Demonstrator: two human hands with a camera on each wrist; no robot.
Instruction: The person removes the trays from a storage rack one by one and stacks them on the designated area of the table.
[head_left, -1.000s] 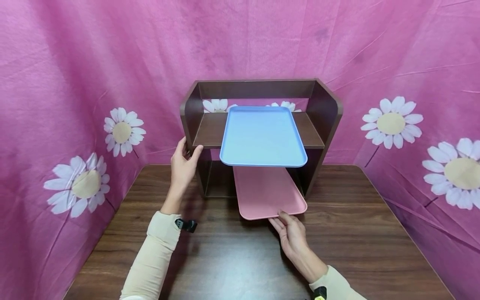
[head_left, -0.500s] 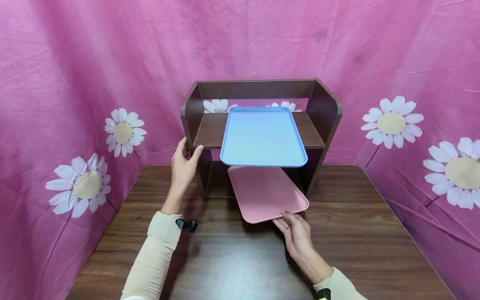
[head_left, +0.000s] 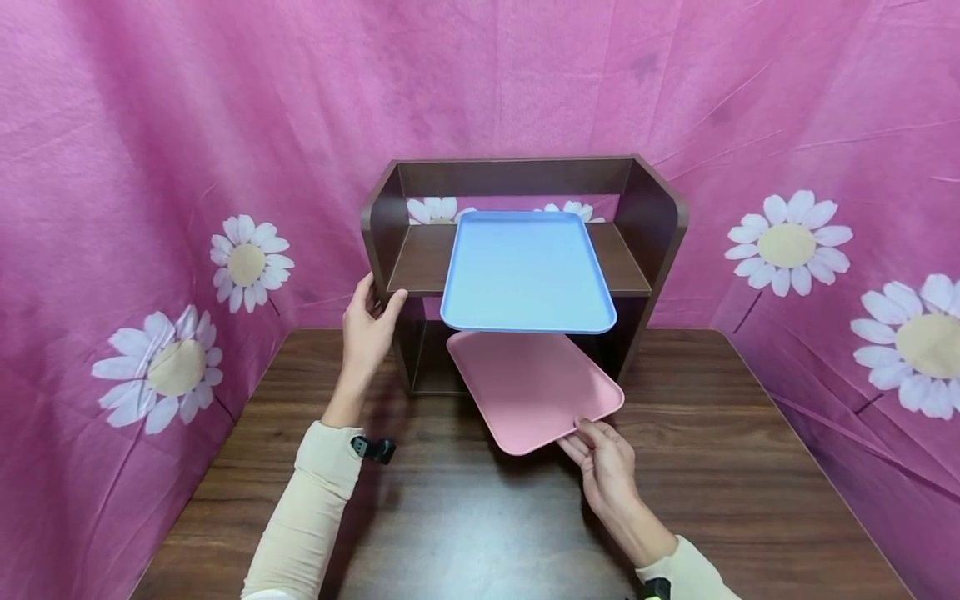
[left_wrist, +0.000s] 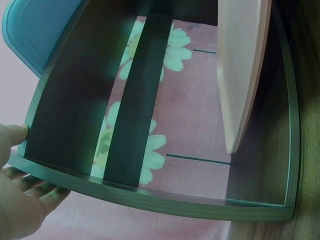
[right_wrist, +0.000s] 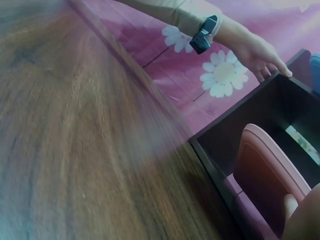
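Observation:
A dark brown two-tier shelf [head_left: 517,177] stands at the back of the table. My left hand [head_left: 367,333] grips its left side panel, thumb on the front edge and fingers on the outer face, as the left wrist view also shows. With my right hand [head_left: 611,467] I pinch the front edge of a pink tray [head_left: 532,392], thumb on top and fingers underneath. The tray sticks out of the lower compartment at an angle, its front turned toward the right; its back end is hidden. Above it, a light blue tray [head_left: 528,271] lies on the upper tier and overhangs the front.
The wooden table [head_left: 450,517] stretches out in front of the shelf. A pink curtain [head_left: 517,75] with daisies printed on it surrounds the back and both sides. The blue tray's overhanging front sits right above the pink tray.
My right hand has moved right and slightly nearer, swinging the pink tray's front edge around with it, so the tray sits more skewed. My left hand, the shelf and the blue tray stay put.

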